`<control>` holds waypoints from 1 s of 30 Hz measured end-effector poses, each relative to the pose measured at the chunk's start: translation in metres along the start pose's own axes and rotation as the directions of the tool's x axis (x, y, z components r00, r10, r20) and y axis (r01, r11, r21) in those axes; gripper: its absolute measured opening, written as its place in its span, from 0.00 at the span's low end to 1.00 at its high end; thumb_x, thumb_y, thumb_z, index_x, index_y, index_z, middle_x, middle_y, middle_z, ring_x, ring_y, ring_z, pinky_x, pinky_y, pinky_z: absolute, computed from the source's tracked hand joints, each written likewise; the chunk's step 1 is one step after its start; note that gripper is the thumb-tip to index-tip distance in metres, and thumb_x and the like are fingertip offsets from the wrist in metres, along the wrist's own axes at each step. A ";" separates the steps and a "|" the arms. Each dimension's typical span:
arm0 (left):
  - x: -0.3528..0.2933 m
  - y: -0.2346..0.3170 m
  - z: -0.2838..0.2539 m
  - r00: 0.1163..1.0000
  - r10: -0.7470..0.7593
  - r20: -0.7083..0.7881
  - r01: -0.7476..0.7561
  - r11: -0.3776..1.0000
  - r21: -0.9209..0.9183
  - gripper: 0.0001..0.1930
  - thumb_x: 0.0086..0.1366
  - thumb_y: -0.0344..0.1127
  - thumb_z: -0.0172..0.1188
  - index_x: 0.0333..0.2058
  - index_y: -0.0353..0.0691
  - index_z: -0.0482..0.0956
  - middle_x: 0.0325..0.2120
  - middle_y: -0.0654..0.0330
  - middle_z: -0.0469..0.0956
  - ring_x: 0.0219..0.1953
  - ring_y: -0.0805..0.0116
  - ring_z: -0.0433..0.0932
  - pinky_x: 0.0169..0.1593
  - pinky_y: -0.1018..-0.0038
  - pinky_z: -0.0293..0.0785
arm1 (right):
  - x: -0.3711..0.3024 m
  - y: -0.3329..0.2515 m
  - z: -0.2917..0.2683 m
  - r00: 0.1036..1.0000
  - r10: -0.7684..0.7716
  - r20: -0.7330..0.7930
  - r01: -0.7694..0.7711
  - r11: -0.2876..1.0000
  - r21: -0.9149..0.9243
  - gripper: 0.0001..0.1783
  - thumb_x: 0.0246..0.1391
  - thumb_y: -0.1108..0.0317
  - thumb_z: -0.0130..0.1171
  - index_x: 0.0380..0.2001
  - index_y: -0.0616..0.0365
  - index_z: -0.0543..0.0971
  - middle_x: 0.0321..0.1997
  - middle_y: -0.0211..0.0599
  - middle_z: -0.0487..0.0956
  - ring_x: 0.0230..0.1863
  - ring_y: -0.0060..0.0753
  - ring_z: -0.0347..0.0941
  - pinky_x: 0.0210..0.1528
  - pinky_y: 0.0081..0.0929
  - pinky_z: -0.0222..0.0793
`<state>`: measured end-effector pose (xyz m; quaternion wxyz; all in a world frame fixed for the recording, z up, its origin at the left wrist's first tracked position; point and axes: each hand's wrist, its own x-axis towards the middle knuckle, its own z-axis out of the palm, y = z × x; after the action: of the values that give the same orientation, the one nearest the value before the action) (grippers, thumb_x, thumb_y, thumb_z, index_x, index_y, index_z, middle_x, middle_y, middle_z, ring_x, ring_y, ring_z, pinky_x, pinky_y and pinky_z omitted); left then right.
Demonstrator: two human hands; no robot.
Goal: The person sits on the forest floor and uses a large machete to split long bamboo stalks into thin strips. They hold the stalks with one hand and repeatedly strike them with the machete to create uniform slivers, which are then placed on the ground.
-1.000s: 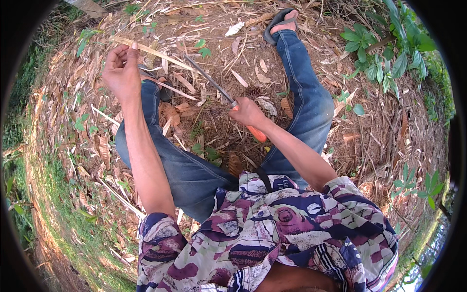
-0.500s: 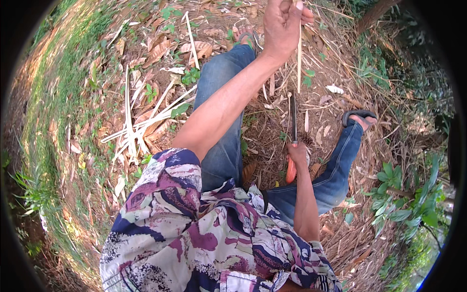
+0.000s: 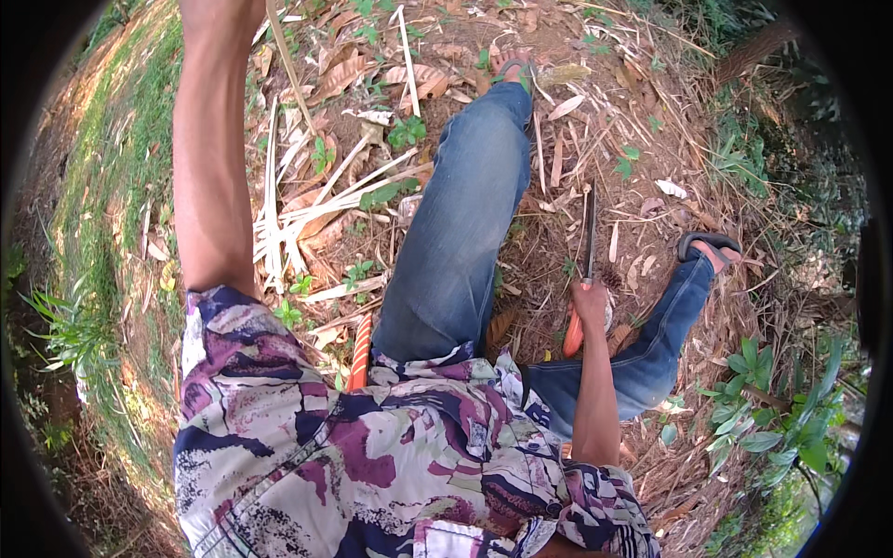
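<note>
My left arm is stretched up toward the top left. My left hand (image 3: 221,11) is mostly cut off by the upper edge, its fingers out of sight. A thin pale wooden strip (image 3: 289,67) slants down beside it, the same one the hand gripped half a second ago. My right hand (image 3: 588,298) is closed around a knife (image 3: 590,232) low between my legs. Its dark narrow blade points away from me, and its orange handle (image 3: 572,335) shows below the fist.
Pale split strips (image 3: 272,219) lie crossed in a pile left of my left leg (image 3: 456,223). Another strip (image 3: 407,60) lies farther off. An orange-and-white striped object (image 3: 361,352) is beside my left thigh. Dry leaves cover the ground; a leafy plant (image 3: 772,400) grows at right.
My left hand has swung from top centre to the far left, carrying the strip. The striped object has come into view. My right hand keeps its hold on the knife.
</note>
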<state>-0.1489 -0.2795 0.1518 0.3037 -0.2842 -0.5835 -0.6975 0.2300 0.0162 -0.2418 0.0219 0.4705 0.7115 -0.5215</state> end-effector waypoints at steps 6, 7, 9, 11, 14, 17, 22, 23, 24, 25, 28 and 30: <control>-0.028 -0.084 0.035 0.956 0.088 0.279 -0.113 0.990 0.078 0.13 0.64 0.34 0.57 0.45 0.36 0.75 0.34 0.59 0.78 0.36 0.70 0.76 0.42 0.73 0.72 | -0.004 -0.003 -0.001 0.997 -0.062 -0.053 0.063 0.998 0.015 0.11 0.49 0.67 0.55 0.22 0.66 0.72 0.12 0.37 0.72 0.10 0.27 0.71 0.12 0.26 0.67; -0.033 -0.083 0.043 0.876 0.038 0.481 -0.213 0.925 0.315 0.16 0.62 0.34 0.58 0.47 0.34 0.74 0.37 0.56 0.78 0.39 0.70 0.76 0.45 0.73 0.72 | -0.005 -0.003 -0.001 0.997 -0.054 -0.051 0.055 0.998 0.017 0.11 0.48 0.67 0.55 0.22 0.66 0.72 0.12 0.37 0.72 0.10 0.27 0.71 0.13 0.26 0.67; -0.026 -0.130 0.048 0.729 0.202 0.654 -0.466 0.846 0.259 0.09 0.61 0.38 0.58 0.39 0.43 0.78 0.27 0.59 0.80 0.31 0.65 0.79 0.36 0.71 0.74 | -0.001 -0.002 0.000 0.997 -0.049 -0.057 0.048 0.999 -0.021 0.11 0.48 0.67 0.56 0.22 0.65 0.72 0.12 0.38 0.73 0.10 0.29 0.71 0.13 0.27 0.68; -0.055 -0.132 0.071 0.583 -0.025 0.812 -0.453 0.820 0.350 0.11 0.63 0.35 0.56 0.43 0.44 0.77 0.37 0.62 0.80 0.38 0.64 0.79 0.41 0.68 0.75 | -0.002 -0.005 -0.001 0.996 -0.064 -0.066 0.061 0.997 -0.048 0.11 0.47 0.67 0.56 0.22 0.65 0.72 0.11 0.38 0.73 0.10 0.29 0.71 0.13 0.27 0.68; -0.071 -0.150 0.075 0.341 -0.026 0.940 -0.697 0.664 0.271 0.13 0.62 0.36 0.54 0.46 0.48 0.76 0.41 0.62 0.78 0.42 0.57 0.77 0.44 0.64 0.74 | -0.003 -0.004 0.000 0.996 -0.062 -0.066 0.060 0.998 -0.029 0.10 0.47 0.67 0.56 0.25 0.65 0.72 0.13 0.38 0.73 0.11 0.29 0.72 0.13 0.27 0.68; -0.090 -0.181 0.071 0.258 0.041 0.965 -0.677 0.720 0.150 0.15 0.62 0.36 0.52 0.48 0.47 0.75 0.41 0.58 0.77 0.43 0.55 0.76 0.45 0.62 0.74 | -0.005 -0.004 0.002 0.998 -0.020 -0.065 0.021 1.000 0.005 0.10 0.47 0.68 0.56 0.26 0.66 0.72 0.14 0.38 0.74 0.11 0.29 0.71 0.13 0.27 0.68; -0.115 -0.193 0.070 0.239 -0.030 0.970 -0.659 0.729 0.185 0.15 0.63 0.36 0.49 0.48 0.48 0.73 0.41 0.57 0.77 0.41 0.54 0.77 0.42 0.62 0.75 | -0.006 -0.005 0.000 0.997 -0.001 -0.078 0.002 1.000 0.008 0.10 0.47 0.67 0.57 0.25 0.66 0.73 0.14 0.38 0.74 0.11 0.28 0.71 0.13 0.27 0.69; -0.118 -0.193 0.069 0.270 -0.028 0.963 -0.662 0.720 0.206 0.18 0.63 0.33 0.50 0.52 0.49 0.71 0.43 0.56 0.76 0.42 0.55 0.76 0.44 0.63 0.75 | -0.006 -0.006 0.001 0.997 -0.003 -0.074 0.005 1.000 0.016 0.11 0.47 0.67 0.57 0.24 0.66 0.73 0.14 0.38 0.74 0.11 0.28 0.72 0.13 0.27 0.69; -0.120 -0.192 0.069 0.273 -0.026 0.962 -0.670 0.712 0.209 0.19 0.63 0.33 0.50 0.53 0.49 0.70 0.44 0.56 0.76 0.43 0.54 0.76 0.44 0.63 0.75 | -0.006 -0.005 0.001 0.998 -0.004 -0.069 0.006 1.000 0.022 0.11 0.47 0.67 0.57 0.24 0.65 0.73 0.14 0.38 0.74 0.11 0.28 0.72 0.13 0.27 0.69; -0.121 -0.191 0.069 0.276 -0.023 0.961 -0.677 0.705 0.212 0.20 0.63 0.32 0.50 0.54 0.50 0.69 0.44 0.56 0.76 0.43 0.54 0.76 0.44 0.63 0.75 | -0.006 -0.003 0.001 0.997 -0.017 -0.077 0.018 1.000 0.018 0.11 0.46 0.67 0.57 0.23 0.65 0.72 0.14 0.38 0.74 0.11 0.28 0.72 0.13 0.27 0.69; -0.121 -0.188 0.071 0.256 -0.028 0.966 -0.687 0.698 0.203 0.22 0.62 0.29 0.48 0.57 0.51 0.66 0.46 0.55 0.75 0.45 0.54 0.76 0.45 0.63 0.75 | -0.004 0.000 0.002 0.995 -0.034 -0.095 0.033 0.999 -0.019 0.11 0.45 0.66 0.57 0.21 0.65 0.72 0.13 0.38 0.74 0.11 0.28 0.71 0.14 0.28 0.69; -0.122 -0.182 0.074 0.257 0.012 0.966 -0.683 0.710 0.173 0.23 0.62 0.28 0.48 0.56 0.51 0.66 0.46 0.55 0.75 0.44 0.54 0.76 0.45 0.63 0.75 | -0.002 0.002 0.003 0.994 -0.010 -0.105 0.004 0.998 -0.062 0.11 0.45 0.66 0.57 0.21 0.65 0.72 0.13 0.38 0.74 0.11 0.28 0.71 0.14 0.28 0.69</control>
<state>-0.2031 -0.1713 -0.0447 0.1451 -0.6476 -0.7404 -0.1066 0.2309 0.0128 -0.2435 -0.0028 0.4938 0.7291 -0.4739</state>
